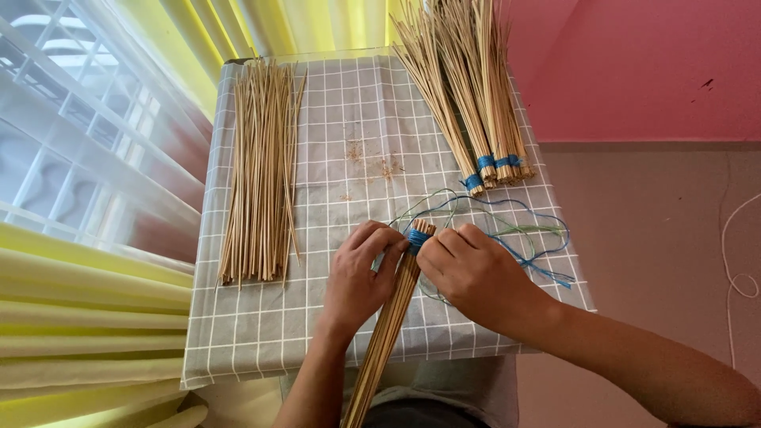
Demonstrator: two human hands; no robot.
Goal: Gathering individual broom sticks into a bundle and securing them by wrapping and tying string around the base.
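Our left hand (358,273) and right hand (469,273) are both closing around one stick bundle (394,317) at lower centre, pinching its blue binding (417,237) to keep it tight. We are leaving loose sticks (260,174) upper left, tied bundles (468,95) upper right, and open bench (357,158) between.

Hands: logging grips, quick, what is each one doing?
Left hand: closed on the stick bundle.
Right hand: closed, pinching the blue string on it.
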